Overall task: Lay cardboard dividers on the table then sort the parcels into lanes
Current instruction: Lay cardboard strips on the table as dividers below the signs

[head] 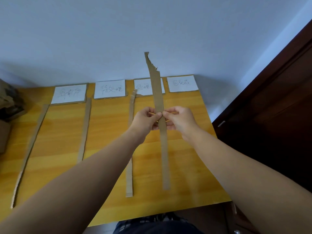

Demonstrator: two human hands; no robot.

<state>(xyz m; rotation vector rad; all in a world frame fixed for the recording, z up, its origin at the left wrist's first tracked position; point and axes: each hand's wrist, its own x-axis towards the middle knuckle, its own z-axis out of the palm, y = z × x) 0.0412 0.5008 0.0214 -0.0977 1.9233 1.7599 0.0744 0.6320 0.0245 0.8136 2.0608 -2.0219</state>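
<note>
Closest to my camera I see dark trousers (152, 228) under the near edge of the yellow wooden table (108, 132), and two bare forearms reaching out over it. Three cardboard strips lie flat on the tabletop, running from near to far: the left strip (32, 142) slants along the left side, the second strip (85, 129) sits further in, and the third strip (129, 174) passes under the left forearm.

Above the right half of the table a fourth, longer piece, the held strip (164, 157), stands nearly upright. Its lower end hangs near the front edge (I cannot tell whether it touches the wood). The left hand (146, 119) and right hand (180, 119) meet at its middle, each with fingers curled and thumb pinching an edge of the strip. A thin yellow rubber band (172, 112) stretches across the fingers of both hands and the strip. I cannot make out which fingers hold it.

Further back, four white label cards with handwriting line the far edge: first card (69, 93), second card (109, 88), third card (142, 86) partly behind the held strip, fourth card (183, 83). Brown boxes (8, 102) sit off the left side. The strip's torn top shows against the pale wall (152, 22), and a dark wooden door (270, 107) fills the right.
</note>
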